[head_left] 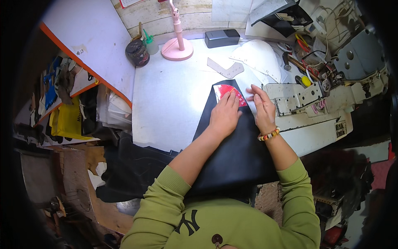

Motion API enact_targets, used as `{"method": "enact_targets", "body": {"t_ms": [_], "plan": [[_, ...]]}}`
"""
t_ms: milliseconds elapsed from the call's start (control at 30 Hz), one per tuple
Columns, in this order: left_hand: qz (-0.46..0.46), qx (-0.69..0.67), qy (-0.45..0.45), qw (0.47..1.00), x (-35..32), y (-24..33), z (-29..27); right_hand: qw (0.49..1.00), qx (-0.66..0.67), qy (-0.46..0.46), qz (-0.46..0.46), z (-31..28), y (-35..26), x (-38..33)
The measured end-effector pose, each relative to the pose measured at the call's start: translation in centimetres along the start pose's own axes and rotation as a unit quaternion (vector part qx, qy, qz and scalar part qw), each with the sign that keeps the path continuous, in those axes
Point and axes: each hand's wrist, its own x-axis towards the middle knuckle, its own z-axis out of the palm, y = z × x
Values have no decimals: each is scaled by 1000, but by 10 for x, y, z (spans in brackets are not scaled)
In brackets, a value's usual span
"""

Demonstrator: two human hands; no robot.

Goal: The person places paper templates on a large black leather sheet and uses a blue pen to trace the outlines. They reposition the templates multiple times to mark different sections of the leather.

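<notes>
Two hands, left (224, 115) and right (263, 108), press a red label (227, 92) on black fabric (234, 153).

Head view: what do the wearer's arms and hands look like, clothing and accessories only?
Both arms wear olive-green long sleeves with ribbed cuffs, pushed up so the forearms are bare. The left hand is bare, with no ring or band visible. The right hand is bare too; its wrist carries a multicoloured beaded bracelet. No gloves or watch visible.
</notes>
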Motion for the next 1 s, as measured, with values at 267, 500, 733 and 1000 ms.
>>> {"method": "enact_targets", "body": {"t_ms": [267,500,733,1000], "plan": [[-92,35,-231,968,17,37,-1,969,-8,-217,115,28,-7,45],[-69,68,-208,973,6,40,4,920,-172,-350,45,47,-2,62],[-78,32,-250,965,10,36,11,904,-198,-378,-25,48,-4,60],[-77,14,-223,972,9,36,4,882,-257,-387,-78,58,-2,74]]}}
